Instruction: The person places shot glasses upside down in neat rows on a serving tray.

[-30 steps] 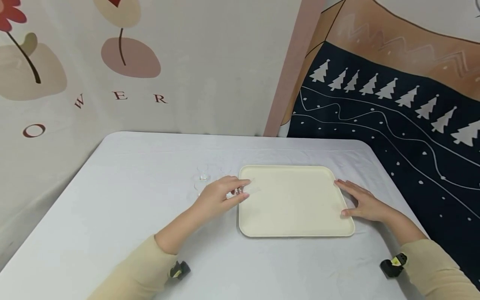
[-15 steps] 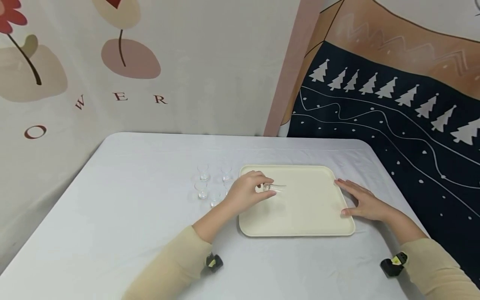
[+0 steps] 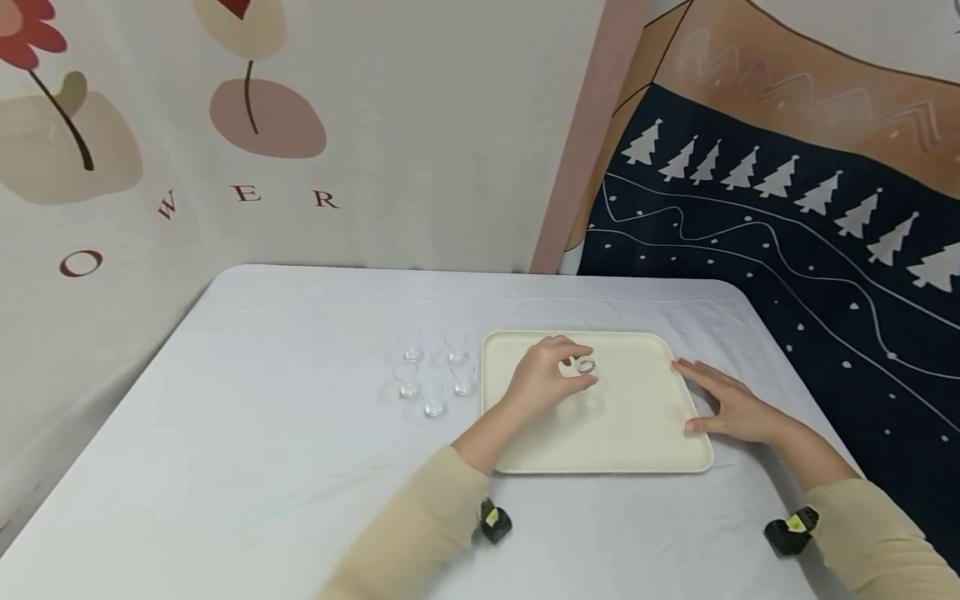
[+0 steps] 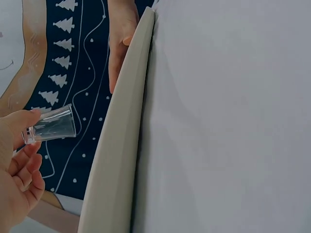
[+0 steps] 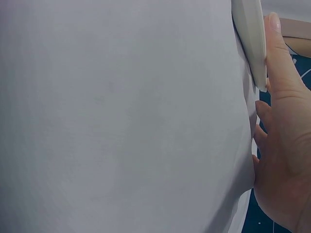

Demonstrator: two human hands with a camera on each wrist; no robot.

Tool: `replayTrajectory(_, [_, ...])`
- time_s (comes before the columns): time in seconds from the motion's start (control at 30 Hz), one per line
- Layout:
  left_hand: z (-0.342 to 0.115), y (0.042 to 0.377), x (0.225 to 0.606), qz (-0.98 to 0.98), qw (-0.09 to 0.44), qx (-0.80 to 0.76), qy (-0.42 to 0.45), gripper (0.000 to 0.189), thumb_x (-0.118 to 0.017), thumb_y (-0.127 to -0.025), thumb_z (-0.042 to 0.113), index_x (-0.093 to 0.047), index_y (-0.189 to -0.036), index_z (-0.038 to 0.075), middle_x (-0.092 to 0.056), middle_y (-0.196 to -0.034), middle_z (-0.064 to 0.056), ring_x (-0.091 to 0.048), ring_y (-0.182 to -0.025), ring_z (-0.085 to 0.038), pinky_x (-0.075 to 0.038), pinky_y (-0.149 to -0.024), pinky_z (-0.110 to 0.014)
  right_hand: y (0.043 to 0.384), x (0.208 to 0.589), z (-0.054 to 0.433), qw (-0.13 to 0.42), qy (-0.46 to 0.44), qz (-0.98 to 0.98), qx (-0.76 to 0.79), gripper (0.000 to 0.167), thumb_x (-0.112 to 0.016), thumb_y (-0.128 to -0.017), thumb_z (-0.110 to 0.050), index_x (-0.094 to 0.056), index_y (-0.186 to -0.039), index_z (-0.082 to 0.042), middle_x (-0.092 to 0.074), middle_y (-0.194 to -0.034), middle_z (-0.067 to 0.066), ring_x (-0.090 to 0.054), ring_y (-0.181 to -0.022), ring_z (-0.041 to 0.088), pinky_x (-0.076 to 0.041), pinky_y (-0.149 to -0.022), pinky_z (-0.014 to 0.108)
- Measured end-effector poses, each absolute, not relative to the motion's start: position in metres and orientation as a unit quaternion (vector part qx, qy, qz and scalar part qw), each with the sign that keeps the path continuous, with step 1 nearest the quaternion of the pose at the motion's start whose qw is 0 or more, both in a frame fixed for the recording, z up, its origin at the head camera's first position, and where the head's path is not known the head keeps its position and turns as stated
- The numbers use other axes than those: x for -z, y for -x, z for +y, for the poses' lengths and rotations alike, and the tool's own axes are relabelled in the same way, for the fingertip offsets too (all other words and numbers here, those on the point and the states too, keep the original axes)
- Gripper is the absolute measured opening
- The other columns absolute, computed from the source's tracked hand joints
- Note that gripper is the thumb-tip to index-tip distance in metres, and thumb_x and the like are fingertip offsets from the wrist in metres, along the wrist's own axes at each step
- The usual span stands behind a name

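My left hand (image 3: 551, 375) pinches a small clear shot glass (image 4: 54, 125) near its base between thumb and fingertips. In the left wrist view the glass lies on its side in the air, its wide rim pointing away from the palm. Beneath it is a cream rectangular tray (image 3: 615, 433), and the hand is over the tray's upper middle. At the tray's right edge, my right hand (image 3: 735, 408) has its fingers extended, with thumb and fingertips against the rim. The right wrist view shows that thumb (image 5: 282, 63) lying along the tray's side.
Several more clear shot glasses (image 3: 433, 400) stand upright in a cluster just left of the tray. A white cloth covers the table (image 3: 262, 433). Behind it hangs a printed curtain (image 3: 420, 167), with a dark tree-patterned cloth (image 3: 750, 225) at the right.
Holding the shot glass, my left hand has moved right from the tray's left edge to above its middle. The standing glasses are now uncovered. My right hand stays at the tray's edge.
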State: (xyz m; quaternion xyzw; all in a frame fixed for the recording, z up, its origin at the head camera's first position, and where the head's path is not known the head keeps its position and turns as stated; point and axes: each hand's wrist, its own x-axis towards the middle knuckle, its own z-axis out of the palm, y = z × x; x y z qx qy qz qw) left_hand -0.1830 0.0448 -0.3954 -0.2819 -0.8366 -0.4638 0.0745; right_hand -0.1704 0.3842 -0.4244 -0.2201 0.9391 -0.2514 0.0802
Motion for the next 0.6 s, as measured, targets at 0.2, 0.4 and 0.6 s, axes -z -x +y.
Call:
replayTrajectory(0.2, [0.07,0.188,0.403,-0.835,0.07,0.482,0.258,0.034,-0.079,-0.08,0.017,-0.071,-0.113,0.009,-0.067,-0.102,0.004,-0.056,-0.091,-0.013,-0.042,-0.072,-0.014,0.17,0.424,0.384,0.083,0.214,0.941,0.25,0.097,-0.082,-0.072,-0.034,-0.028,-0.15,-0.011,-0.027,-0.148,0.029,-0.018,-0.133,0.055,-0.014,-0.096,0.075])
replayTrajectory(0.4, [0.094,0.191,0.406,-0.827,0.061,0.501,0.249,0.036,-0.079,-0.08,0.014,-0.07,-0.115,0.009,-0.066,-0.105,0.002,-0.057,-0.092,-0.014,-0.042,-0.072,-0.013,0.169,0.422,0.382,0.087,0.212,0.941,0.247,0.096,-0.081,-0.073,-0.034,-0.028,-0.15,-0.01,-0.026,-0.148,0.03,-0.017,-0.132,0.055,-0.013,-0.095,0.075])
replayTrajectory(0.6, [0.117,0.194,0.41,-0.818,0.067,0.518,0.241,0.036,-0.08,-0.079,0.013,-0.071,-0.114,0.009,-0.067,-0.105,0.002,-0.057,-0.09,-0.01,-0.041,-0.073,-0.01,0.169,0.42,0.38,0.094,0.215,0.941,0.245,0.096,-0.081,-0.075,-0.033,-0.026,-0.151,-0.011,-0.025,-0.148,0.03,-0.016,-0.133,0.055,-0.012,-0.095,0.075])
